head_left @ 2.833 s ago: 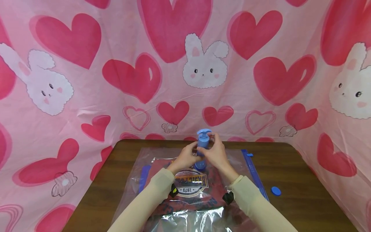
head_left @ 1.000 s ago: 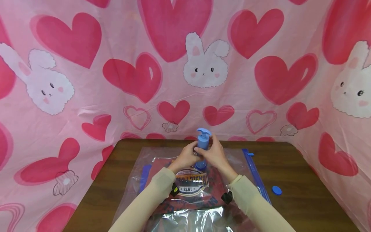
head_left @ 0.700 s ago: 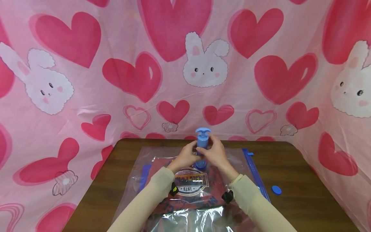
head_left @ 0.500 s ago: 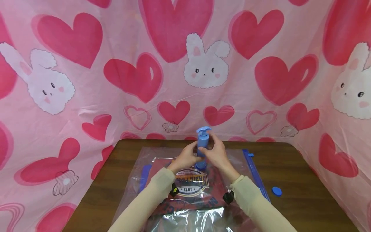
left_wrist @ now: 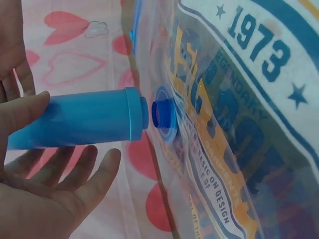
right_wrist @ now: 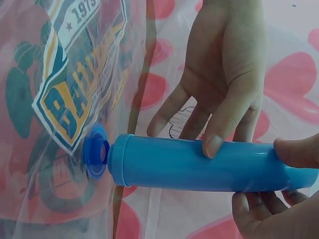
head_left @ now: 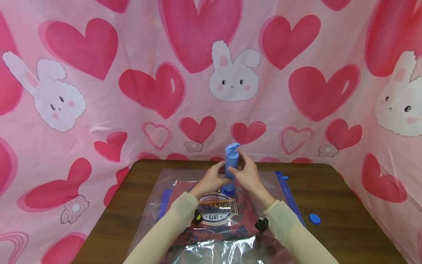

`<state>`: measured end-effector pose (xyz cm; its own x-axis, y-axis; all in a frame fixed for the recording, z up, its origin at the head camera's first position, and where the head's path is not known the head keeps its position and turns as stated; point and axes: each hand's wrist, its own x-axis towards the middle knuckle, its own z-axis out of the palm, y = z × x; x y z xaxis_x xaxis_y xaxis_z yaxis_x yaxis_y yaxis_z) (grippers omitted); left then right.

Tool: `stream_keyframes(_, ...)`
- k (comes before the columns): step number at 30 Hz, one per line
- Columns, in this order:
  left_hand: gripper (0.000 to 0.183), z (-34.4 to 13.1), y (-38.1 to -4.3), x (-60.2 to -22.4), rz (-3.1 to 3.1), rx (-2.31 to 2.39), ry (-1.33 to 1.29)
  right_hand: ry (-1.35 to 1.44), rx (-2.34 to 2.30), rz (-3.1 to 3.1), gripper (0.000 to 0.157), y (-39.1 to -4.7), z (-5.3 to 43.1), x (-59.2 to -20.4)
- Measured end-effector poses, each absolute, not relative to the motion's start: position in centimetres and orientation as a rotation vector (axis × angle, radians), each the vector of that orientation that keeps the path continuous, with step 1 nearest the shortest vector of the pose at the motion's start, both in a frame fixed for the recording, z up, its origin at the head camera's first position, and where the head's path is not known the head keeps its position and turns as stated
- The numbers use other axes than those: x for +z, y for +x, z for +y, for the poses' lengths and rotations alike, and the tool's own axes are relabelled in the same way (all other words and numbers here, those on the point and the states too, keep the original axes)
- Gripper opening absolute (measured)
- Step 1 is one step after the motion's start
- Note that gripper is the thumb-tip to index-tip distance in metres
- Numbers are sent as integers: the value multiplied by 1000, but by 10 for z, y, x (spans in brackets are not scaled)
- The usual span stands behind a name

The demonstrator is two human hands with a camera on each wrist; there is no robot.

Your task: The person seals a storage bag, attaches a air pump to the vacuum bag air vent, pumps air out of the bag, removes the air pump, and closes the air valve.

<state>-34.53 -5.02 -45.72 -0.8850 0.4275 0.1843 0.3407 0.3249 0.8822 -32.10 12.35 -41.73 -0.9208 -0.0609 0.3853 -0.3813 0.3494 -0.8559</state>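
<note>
The pump (head_left: 231,165) stands a little higher than a moment ago, its base now just clear of the valve (left_wrist: 163,115) rather than seated on it. The left hand (head_left: 211,179) holds the pump's barrel with the thumb laid on it and the other fingers loosely spread behind. The right hand (head_left: 248,175) grips the barrel from the other side, thumb and fingers curled round it. The pump stands upright over the clear bag (head_left: 217,249), which lies flat on the brown table (head_left: 346,205) with a folded red shirt (head_left: 217,214) inside. A small blue cap (head_left: 314,218) lies on the table right of the bag.
</note>
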Motion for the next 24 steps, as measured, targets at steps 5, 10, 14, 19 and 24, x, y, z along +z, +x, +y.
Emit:
stream_keyframes(5, 67, -55, -347, -461, 2461, 1660, 726, 387, 1602, -2325, 69, -320, 127, -418)
stream_keyframes(10, 63, -63, -346, -456, 2485, 1677, 737, 371, 1633, -2309, 68, -319, 131, -418)
stream_keyframes(14, 56, -68, -338, -450, 2602, 1611, 700, 341, 1647, -2288, 68, -316, 135, -417)
stream_keyframes(19, 48, -73, -329, -446, 2723, 1474, 758, 319, 1641, -2259, 68, -314, 140, -416)
stream_keyframes(24, 39, -80, -320, -449, 2803, 1371, 826, 285, 1604, -2269, 69, -311, 146, -417)
